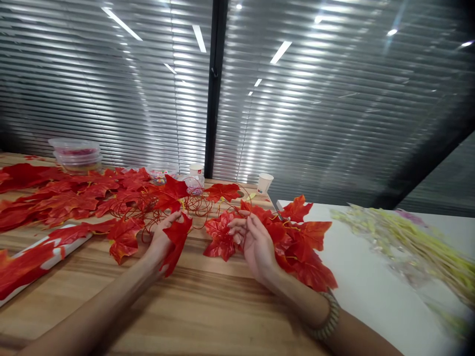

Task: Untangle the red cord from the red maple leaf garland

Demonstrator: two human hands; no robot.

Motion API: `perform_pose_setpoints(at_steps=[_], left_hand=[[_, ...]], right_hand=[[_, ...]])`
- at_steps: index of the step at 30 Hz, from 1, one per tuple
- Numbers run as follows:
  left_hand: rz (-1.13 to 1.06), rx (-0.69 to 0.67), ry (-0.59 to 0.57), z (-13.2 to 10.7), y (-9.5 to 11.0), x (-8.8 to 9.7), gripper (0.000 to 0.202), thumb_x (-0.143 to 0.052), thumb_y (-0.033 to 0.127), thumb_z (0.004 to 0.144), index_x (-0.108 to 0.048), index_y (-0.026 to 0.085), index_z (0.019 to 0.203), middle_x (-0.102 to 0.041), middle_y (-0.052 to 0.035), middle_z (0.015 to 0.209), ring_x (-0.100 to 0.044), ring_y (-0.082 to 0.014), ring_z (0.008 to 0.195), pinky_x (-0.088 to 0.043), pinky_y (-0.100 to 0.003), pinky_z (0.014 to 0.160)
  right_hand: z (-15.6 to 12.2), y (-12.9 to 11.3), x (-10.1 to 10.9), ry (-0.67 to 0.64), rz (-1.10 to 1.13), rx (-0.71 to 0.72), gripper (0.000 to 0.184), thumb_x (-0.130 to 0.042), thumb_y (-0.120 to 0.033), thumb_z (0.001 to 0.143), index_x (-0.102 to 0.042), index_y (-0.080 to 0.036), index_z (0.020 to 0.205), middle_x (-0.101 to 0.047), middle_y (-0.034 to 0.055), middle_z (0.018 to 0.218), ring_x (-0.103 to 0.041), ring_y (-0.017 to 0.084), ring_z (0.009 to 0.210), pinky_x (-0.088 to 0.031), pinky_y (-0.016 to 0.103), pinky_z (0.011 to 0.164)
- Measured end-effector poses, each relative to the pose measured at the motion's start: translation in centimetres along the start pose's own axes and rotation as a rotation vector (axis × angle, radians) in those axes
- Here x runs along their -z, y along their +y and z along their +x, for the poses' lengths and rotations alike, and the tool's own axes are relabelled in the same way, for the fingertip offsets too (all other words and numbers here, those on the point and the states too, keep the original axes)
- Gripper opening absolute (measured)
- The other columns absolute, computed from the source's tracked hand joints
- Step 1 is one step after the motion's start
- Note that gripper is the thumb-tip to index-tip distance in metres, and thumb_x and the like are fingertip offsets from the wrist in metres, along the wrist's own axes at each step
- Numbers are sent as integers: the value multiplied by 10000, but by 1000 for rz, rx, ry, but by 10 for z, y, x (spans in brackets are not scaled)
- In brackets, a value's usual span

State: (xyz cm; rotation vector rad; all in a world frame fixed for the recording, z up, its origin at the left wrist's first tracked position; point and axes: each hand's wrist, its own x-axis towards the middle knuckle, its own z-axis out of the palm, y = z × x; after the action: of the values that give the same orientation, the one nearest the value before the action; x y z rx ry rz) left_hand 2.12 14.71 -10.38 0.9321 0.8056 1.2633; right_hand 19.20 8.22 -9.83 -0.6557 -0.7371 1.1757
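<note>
My left hand (163,238) is closed on a red artificial maple leaf (177,242) that hangs down over my wrist. My right hand (252,241) lies palm up with fingers curled around part of a red leaf garland (297,242), next to a red leaf (219,237). Thin red wire loops (193,205) run between the two hands. A long heap of red leaves (74,198) stretches away to the left on the wooden table (208,306).
Stacked clear plastic tubs (77,154) stand at the back left. Two paper cups (264,183) and a small clear container of beads (162,173) sit by the blinds. A white table (363,277) on the right carries yellow-green artificial stems (411,242). A white roll (55,252) lies at left.
</note>
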Motion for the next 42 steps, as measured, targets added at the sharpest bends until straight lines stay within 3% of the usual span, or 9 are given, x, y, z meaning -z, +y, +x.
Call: perform_pose_setpoints(at_steps=[5,12,17,22,26,29,35,38,42], left_hand=[[-116,171,-173,-13,-6,-13,198,-739,144,595,-592,153,726,-611,32,642,-579,-80,569,-478,-156,559],[-15,279,-312,-28,-11,-19,255,-789,204,556,-602,122,709,-613,4,669,-599,-98,603,-527,-221,630],[-24,295,-326,-28,-12,-19,268,-793,166,543,-616,118,739,-635,-18,730,-620,-117,677,-523,-243,707],[-48,289,-352,-26,-12,-19,252,-777,158,574,-626,120,772,-642,-22,759,-624,-121,705,-518,-228,695],[-107,311,-376,-26,-12,-17,218,-764,166,599,-625,130,763,-637,-11,773,-612,-107,718,-527,-216,684],[-177,349,-373,-26,-12,-16,220,-768,128,583,-609,140,735,-626,9,737,-608,-98,707,-532,-234,721],[-184,396,-434,-27,-12,-17,225,-768,141,575,-586,131,707,-657,-43,834,-630,-204,875,-515,-343,818],[-169,394,-410,-27,-13,-17,275,-793,162,542,-600,124,734,-664,-51,836,-646,-198,816,-539,-307,748],[-160,394,-406,-27,-14,-17,286,-798,179,541,-612,114,749,-663,-44,787,-652,-170,735,-550,-257,669]], right_hand=[[-4,2,-3,-74,-80,-42,205,-556,-358,784,-457,-198,866,-604,17,733,-533,111,603,-305,182,451],[-7,6,1,-91,-238,-35,264,-589,-409,764,-504,-164,712,-330,-80,516,-266,46,436,-220,172,420],[-9,4,1,-127,-437,5,305,-542,-450,782,-606,-153,751,-432,-34,578,-378,66,474,-269,180,412],[-8,6,3,-110,-508,131,257,-593,-362,765,-602,-155,613,-476,-10,651,-437,82,546,-361,198,491],[-6,4,3,-50,-448,103,236,-621,-349,739,-643,-162,882,-593,14,695,-514,107,578,-395,212,504],[-6,0,0,-66,-400,123,257,-648,-345,711,-602,-155,878,-654,42,742,-588,135,621,-423,226,519],[-18,-3,-7,-144,-393,134,137,-623,-275,751,-522,-184,771,-669,28,742,-629,147,667,-477,267,621],[-21,-4,-7,-200,-477,189,32,-598,-209,768,-595,-177,769,-655,42,810,-618,154,780,-480,292,725],[-18,-2,-4,-214,-582,348,44,-625,-156,730,-657,-182,716,-592,26,756,-565,134,747,-467,252,683]])
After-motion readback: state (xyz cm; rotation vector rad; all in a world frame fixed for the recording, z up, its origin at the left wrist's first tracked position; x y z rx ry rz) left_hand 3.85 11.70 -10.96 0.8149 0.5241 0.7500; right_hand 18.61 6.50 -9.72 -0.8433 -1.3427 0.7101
